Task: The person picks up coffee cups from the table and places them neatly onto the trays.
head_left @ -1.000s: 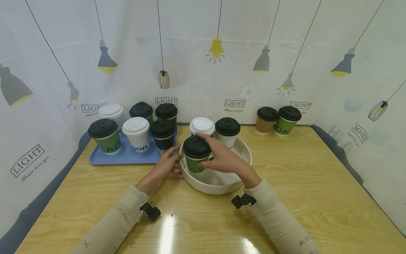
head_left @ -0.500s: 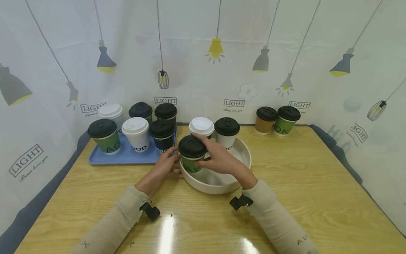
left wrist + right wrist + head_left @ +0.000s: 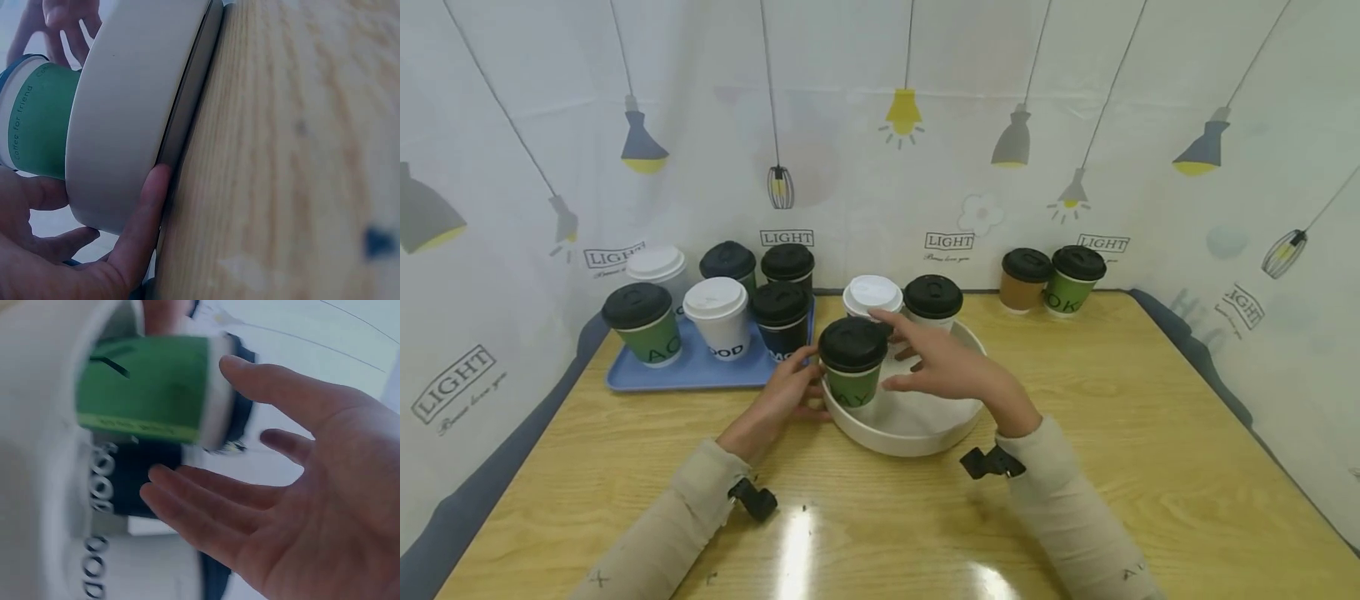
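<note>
A green paper cup (image 3: 853, 385) with a black lid stands upright at the left inside a round cream dish (image 3: 898, 443). My left hand (image 3: 784, 389) rests its extended fingers against the dish's left outer wall, beside the cup; one finger (image 3: 153, 194) lies low along the base in the left wrist view. To the right of the green cup, my right hand (image 3: 951, 362) is spread and holds nothing; a gap shows between it and the cup (image 3: 147, 387) in the right wrist view. Behind, in the dish, are a white-lidded cup (image 3: 872, 293) and a black-lidded white cup (image 3: 933, 298).
A blue tray (image 3: 688, 379) with several lidded cups lies left of the dish. Brown (image 3: 1024, 292) and green (image 3: 1070, 293) black-lidded cups stand at the back right of the wooden table (image 3: 1150, 450). A printed curtain (image 3: 865, 125) hangs behind.
The green cup has shifted slightly left in the dish, against its left side. My right hand has let go of it and drawn back to the right. The left hand has stayed at the dish.
</note>
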`<state>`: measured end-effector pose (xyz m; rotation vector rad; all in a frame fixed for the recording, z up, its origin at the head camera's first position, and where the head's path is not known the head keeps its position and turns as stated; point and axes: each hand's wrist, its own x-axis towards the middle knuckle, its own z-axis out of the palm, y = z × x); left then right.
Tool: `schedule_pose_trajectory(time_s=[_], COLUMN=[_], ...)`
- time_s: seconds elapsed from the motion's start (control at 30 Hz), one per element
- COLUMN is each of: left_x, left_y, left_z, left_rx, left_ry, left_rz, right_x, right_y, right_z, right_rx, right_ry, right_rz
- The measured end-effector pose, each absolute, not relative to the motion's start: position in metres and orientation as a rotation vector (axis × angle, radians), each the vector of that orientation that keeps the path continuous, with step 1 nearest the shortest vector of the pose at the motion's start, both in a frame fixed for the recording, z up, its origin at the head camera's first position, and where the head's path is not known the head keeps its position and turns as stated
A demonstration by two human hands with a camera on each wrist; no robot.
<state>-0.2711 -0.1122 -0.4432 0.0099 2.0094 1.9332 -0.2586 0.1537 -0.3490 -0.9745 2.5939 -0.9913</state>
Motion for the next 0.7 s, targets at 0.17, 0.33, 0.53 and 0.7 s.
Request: schedule_pose_trajectory(time_s=[0.17,0.33,0.53,0.7], left_x=[-0.271,-0.271,-0.271,-0.272], left_y=[-0.112,-0.112,-0.112,-0.112], left_z=[-0.444,-0.446,-0.446,-0.444], left_rx=[0.021,0.011,0.001,-0.003], left_ry=[2.017,2.012,1.995,1.994], left_rz=[1.927,1.932,1.95,1.944], right_x=[-0.256,-0.26,-0.269,-0.281], right_y=[0.178,0.202,0.235,0.268], right_z=[-0.334,-0.332,-0.347,-0.362], right_rx=[-0.93,-0.884,-0.721,-0.536], right_ry=[2.6,2.742,2.994,3.188], right_rz=[-1.05,-1.158,-1.353,-1.496])
